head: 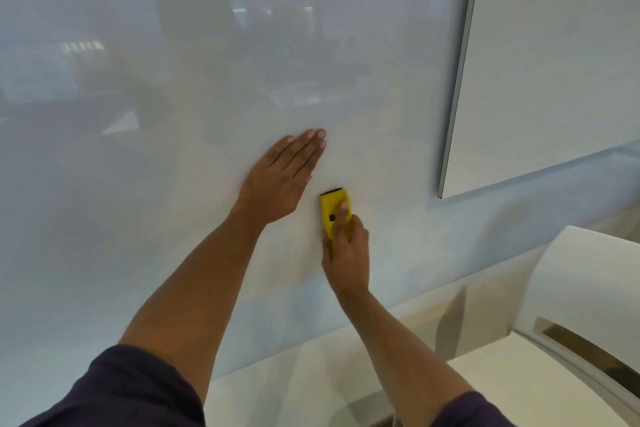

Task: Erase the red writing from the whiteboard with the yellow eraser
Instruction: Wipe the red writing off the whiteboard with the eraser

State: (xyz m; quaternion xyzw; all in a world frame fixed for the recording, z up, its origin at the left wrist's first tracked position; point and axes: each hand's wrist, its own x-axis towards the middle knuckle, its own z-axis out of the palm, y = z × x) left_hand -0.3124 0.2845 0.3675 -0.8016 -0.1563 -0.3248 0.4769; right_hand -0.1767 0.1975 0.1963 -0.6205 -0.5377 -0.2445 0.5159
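Note:
A glossy whiteboard (194, 87) fills most of the view, and I see no red writing on it. My right hand (346, 253) grips a yellow eraser (333, 210) with a black pad at its top edge and holds it against the board. My left hand (282, 177) lies flat on the board just left of and above the eraser, fingers straight and close together, holding nothing.
A grey metal frame edge (457, 80) marks the board's right side, with a pale wall panel (554, 62) beyond it. Below runs a white ledge (311, 374). A white curved object (581, 288) stands at the lower right.

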